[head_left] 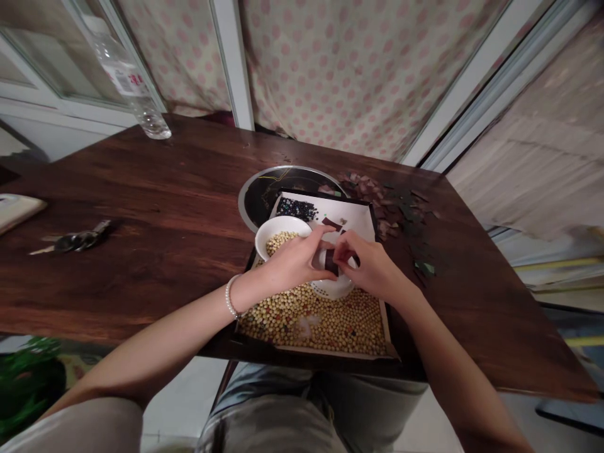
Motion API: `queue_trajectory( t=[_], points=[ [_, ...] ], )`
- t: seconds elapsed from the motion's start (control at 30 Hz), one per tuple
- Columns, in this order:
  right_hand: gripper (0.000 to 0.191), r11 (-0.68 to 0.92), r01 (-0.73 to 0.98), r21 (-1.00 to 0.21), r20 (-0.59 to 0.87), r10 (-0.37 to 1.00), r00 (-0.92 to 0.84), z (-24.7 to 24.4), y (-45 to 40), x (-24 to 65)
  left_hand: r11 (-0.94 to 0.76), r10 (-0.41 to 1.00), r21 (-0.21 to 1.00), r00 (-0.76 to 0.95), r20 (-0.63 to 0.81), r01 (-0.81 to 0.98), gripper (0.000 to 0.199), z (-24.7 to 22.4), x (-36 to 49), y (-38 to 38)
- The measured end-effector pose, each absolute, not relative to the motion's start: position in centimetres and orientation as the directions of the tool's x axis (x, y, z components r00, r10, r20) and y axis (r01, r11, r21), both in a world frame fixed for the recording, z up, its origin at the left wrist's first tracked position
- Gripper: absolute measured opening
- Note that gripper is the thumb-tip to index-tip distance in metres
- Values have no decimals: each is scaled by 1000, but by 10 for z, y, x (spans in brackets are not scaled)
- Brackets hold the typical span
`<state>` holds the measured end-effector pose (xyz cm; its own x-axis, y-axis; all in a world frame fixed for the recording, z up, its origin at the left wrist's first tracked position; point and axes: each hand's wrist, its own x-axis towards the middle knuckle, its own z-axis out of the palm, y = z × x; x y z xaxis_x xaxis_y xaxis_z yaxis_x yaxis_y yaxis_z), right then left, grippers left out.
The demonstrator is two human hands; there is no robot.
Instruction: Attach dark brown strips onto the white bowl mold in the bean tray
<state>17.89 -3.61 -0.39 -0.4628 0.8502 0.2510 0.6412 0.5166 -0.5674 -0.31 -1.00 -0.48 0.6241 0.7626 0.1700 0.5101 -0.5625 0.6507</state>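
Note:
My left hand [295, 259], with a beaded bracelet at the wrist, curves its thumb and fingers around a small dark brown piece [331, 262]. My right hand [372, 263] meets it from the other side, fingertips pinched at the piece's edge. Beneath both hands sits a white bowl [337, 289] with small dark specks, partly covered. A second white bowl [268, 225] of pale yellow beads stands beside my left hand. Both bowls are in a shallow black-edged tray [352, 209], whose near part is filled with pale yellow beads [325, 324].
Dark beads [297, 207] lie in the tray's far left corner. Behind it is a round dark plate [255, 195]. Brown scraps [377, 195] are scattered to the right. Keys [78, 240] and a plastic bottle [129, 82] stand or lie on the wooden table [179, 201].

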Motion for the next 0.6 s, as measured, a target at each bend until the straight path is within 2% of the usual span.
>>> queue_trajectory(
  t=[0.1, 0.27, 0.47, 0.6],
  points=[
    [15, 549, 632, -548, 266, 830, -490, -5, -36, 177, -554, 768, 652, 620, 161, 517, 74, -4, -3, -10],
    [11, 515, 712, -477, 302, 857, -418, -6, -33, 178, -567, 769, 638, 613, 181, 522, 76, -6, -3, -10],
    [20, 513, 631, -582, 238, 850, -470, -1, -38, 178, -570, 761, 650, 621, 187, 502, 74, -7, -3, -9],
    [16, 514, 640, -571, 262, 853, -451, -4, -36, 177, -587, 759, 634, 615, 215, 503, 75, -7, -3, -8]
  ],
)
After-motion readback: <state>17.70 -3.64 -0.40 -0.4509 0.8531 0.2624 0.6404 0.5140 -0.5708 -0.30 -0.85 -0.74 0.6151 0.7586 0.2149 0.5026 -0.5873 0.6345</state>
